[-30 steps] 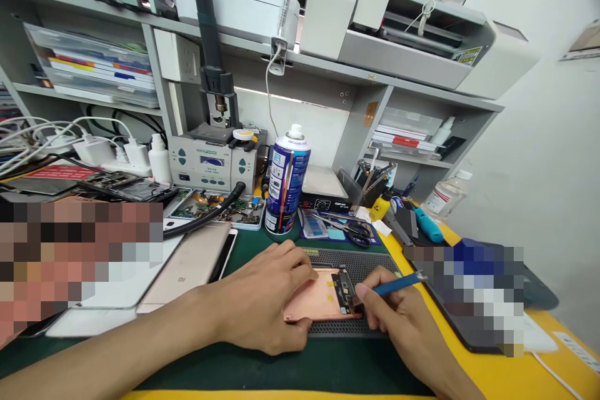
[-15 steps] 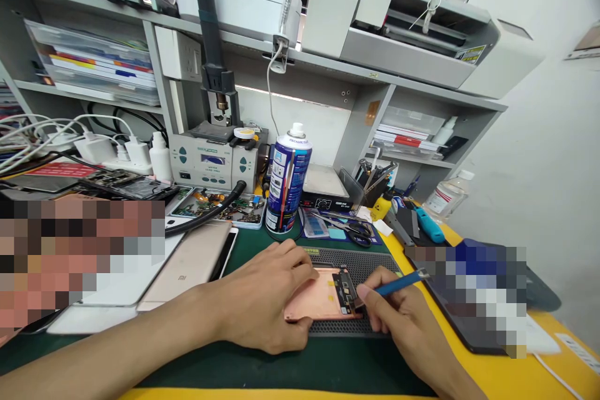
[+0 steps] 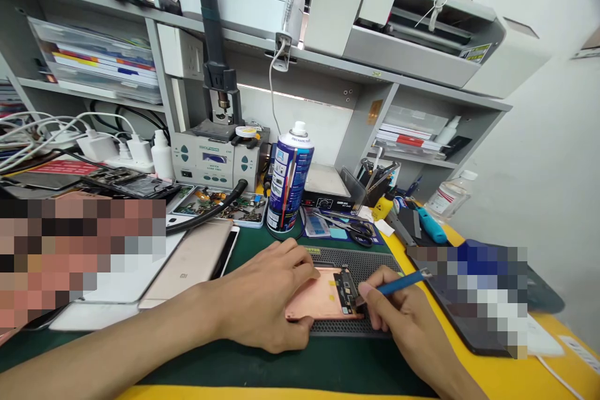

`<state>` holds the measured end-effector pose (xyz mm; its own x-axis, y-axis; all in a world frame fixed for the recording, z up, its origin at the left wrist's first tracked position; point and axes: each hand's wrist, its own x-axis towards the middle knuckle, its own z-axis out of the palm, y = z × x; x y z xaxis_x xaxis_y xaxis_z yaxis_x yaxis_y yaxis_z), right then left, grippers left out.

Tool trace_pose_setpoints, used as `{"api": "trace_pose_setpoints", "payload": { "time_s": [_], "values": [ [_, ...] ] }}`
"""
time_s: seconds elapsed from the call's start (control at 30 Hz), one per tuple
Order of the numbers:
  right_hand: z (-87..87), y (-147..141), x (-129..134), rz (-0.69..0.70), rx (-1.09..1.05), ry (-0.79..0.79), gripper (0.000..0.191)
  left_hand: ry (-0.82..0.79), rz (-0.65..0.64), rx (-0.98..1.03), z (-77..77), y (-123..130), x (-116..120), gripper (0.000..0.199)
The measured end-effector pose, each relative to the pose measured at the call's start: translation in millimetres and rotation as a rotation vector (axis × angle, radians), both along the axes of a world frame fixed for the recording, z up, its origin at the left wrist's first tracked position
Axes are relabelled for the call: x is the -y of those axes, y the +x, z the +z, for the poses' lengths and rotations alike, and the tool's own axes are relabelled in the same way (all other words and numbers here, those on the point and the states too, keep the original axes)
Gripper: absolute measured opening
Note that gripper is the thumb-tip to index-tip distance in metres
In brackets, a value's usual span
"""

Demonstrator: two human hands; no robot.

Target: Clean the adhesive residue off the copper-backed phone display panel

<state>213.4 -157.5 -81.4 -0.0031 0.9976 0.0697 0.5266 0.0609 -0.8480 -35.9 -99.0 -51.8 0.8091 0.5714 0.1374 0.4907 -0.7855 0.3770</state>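
Note:
A copper-coloured phone part lies flat on the grey perforated mat. My left hand grips its left end, fingers over the upper edge and thumb at the lower edge. At the right end of the part sits a black circuit board. My right hand is closed round a blue-handled tool. The tool's tip is at the board's right edge, mostly hidden by my fingers.
A blue spray can stands behind the mat, with scissors to its right. Phones lie at the left. A hot-air station and a parts tray are behind. A black tablet-like slab lies at the right.
The whole view has shifted very slightly. Both hands keep nearly the same place and hold, with the phone part still between them.

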Motion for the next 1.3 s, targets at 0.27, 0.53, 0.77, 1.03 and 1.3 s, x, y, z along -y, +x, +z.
{"api": "trace_pose_setpoints", "payload": {
  "time_s": [0.27, 0.53, 0.77, 1.03, 1.3],
  "values": [
    [-1.2, 0, -2, -0.013, 0.005, 0.025, 0.040, 0.007, -0.004, -0.001, 0.0, 1, 0, 0.046],
    [0.0, -1, -5, -0.020, 0.015, 0.003, 0.040, 0.010, -0.004, 0.028, -7.1, 0, -2, 0.045],
    [1.8, -3, -6, -0.021, 0.019, 0.010, 0.039, 0.011, 0.001, 0.033, -8.5, 1, -2, 0.042],
    [2.0, -3, -5, -0.034, 0.025, 0.003, 0.040, -0.001, -0.017, 0.005, -1.2, 1, 0, 0.045],
    [-1.4, -2, -5, -0.065, 0.060, 0.039, 0.040, 0.020, -0.013, 0.023, -6.9, 2, -3, 0.045]
  ]
}}
